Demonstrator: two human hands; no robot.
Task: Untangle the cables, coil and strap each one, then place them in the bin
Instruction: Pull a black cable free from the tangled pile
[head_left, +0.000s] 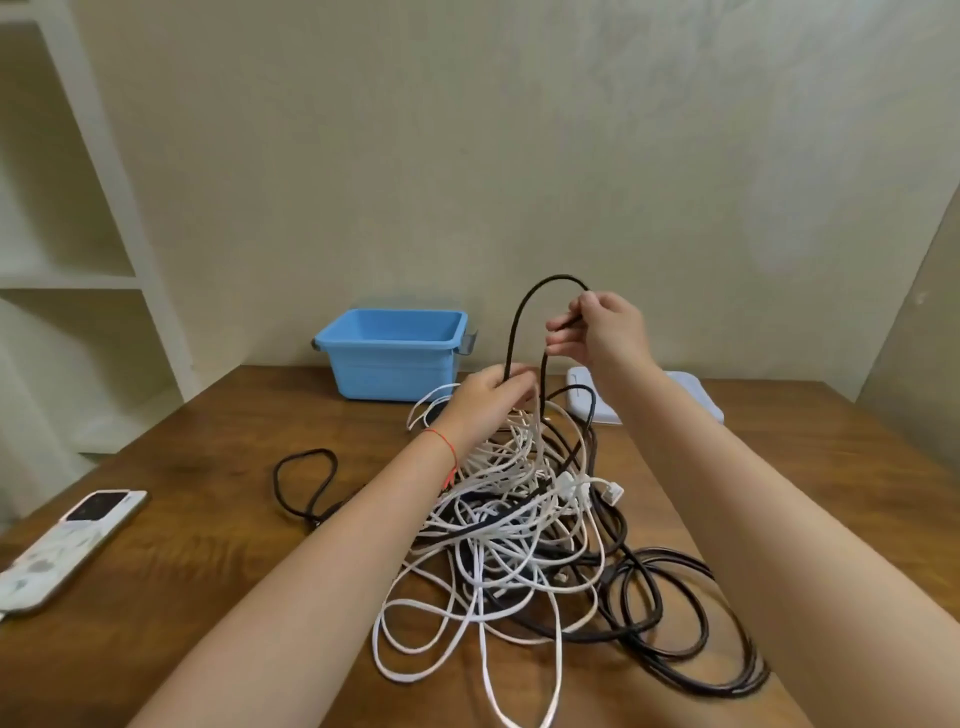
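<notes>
A tangle of white and black cables (524, 535) lies on the wooden table (208, 571). One black cable (519, 312) arches up out of the pile in a tall loop. My right hand (597, 327) pinches the loop near its top right. My left hand (488, 400) grips the loop's lower left leg just above the pile, with white strands bunched under it. A blue bin (389, 358) stands at the back of the table, open and with nothing visible inside.
A phone in a white patterned case (67, 545) lies near the left table edge. A separate black cable loop (306, 483) lies left of the pile. A white flat box (675, 395) sits behind my right arm. White shelves (78, 208) stand at the left.
</notes>
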